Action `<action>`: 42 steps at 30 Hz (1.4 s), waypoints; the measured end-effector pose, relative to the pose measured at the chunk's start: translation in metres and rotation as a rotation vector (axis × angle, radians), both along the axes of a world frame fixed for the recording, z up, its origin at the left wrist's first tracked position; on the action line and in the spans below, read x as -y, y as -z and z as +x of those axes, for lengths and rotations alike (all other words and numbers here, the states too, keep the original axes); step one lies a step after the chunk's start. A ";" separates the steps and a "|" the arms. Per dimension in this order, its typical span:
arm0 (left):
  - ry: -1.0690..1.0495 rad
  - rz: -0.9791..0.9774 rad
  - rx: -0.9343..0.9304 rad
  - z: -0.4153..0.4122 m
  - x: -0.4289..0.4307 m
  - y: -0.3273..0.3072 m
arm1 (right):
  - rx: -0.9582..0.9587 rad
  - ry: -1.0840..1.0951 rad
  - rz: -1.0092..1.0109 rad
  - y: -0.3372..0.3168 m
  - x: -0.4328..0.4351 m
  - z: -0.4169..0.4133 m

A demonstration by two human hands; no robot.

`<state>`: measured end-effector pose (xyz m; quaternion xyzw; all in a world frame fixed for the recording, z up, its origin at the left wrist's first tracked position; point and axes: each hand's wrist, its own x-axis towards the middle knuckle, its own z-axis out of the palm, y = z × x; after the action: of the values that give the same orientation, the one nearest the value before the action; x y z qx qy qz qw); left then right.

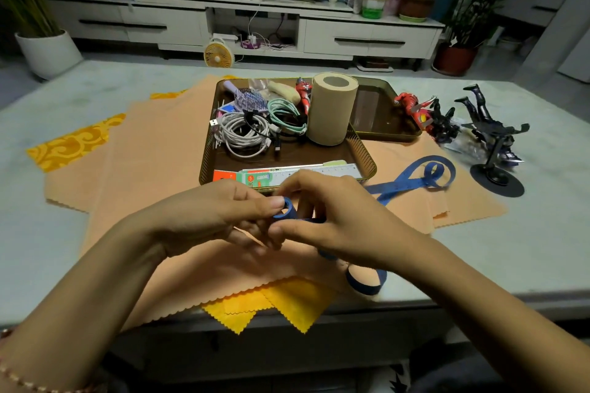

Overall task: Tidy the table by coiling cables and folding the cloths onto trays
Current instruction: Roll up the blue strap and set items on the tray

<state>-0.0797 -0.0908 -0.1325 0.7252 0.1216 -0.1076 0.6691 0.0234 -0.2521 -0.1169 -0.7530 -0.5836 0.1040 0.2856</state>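
Your left hand (pixel 223 217) pinches the small rolled start of the blue tape measure (pixel 412 177) at centre frame, thumb and fingertips closed on the coil. Your right hand (pixel 332 217) is closed on the strip just beside the coil, feeding it. The loose length runs from your right hand up and to the right, its long axis slanting toward the right middle of the frame, where it loops over the peach cloth (pixel 153 150); another loop lies lower right, near the bench (pixel 510 249) edge. So the slack lies on your right hand's side. Coiled cables (pixel 242 134) already sit in the brown tray (pixel 367 159), above your hands. A ruler (pixel 319 171) there shows gradations; the box lettering beside it can't be read.
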 end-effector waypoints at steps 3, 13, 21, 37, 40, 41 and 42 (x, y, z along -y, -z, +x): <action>0.068 0.030 -0.021 -0.004 -0.003 -0.003 | -0.135 -0.119 -0.090 -0.005 0.001 0.002; -0.080 -0.010 0.010 0.002 0.003 0.002 | 0.158 0.077 -0.003 0.001 0.000 -0.004; 0.037 0.121 0.003 -0.001 -0.005 -0.008 | -0.087 -0.088 -0.098 -0.010 -0.002 0.004; -0.015 -0.007 0.012 -0.001 -0.001 -0.002 | 0.087 0.011 -0.018 -0.003 -0.003 -0.001; 0.112 0.055 -0.059 -0.004 -0.009 -0.005 | -0.106 -0.148 -0.099 -0.009 -0.002 -0.001; 0.120 0.051 -0.062 -0.005 -0.009 -0.004 | -0.094 -0.142 -0.087 -0.009 -0.003 -0.002; 0.101 0.032 -0.052 -0.005 -0.009 -0.003 | -0.066 -0.110 -0.057 -0.008 -0.003 -0.003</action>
<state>-0.0844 -0.0821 -0.1295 0.7379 0.1038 -0.1578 0.6479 0.0204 -0.2488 -0.1086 -0.7239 -0.6110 0.1606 0.2772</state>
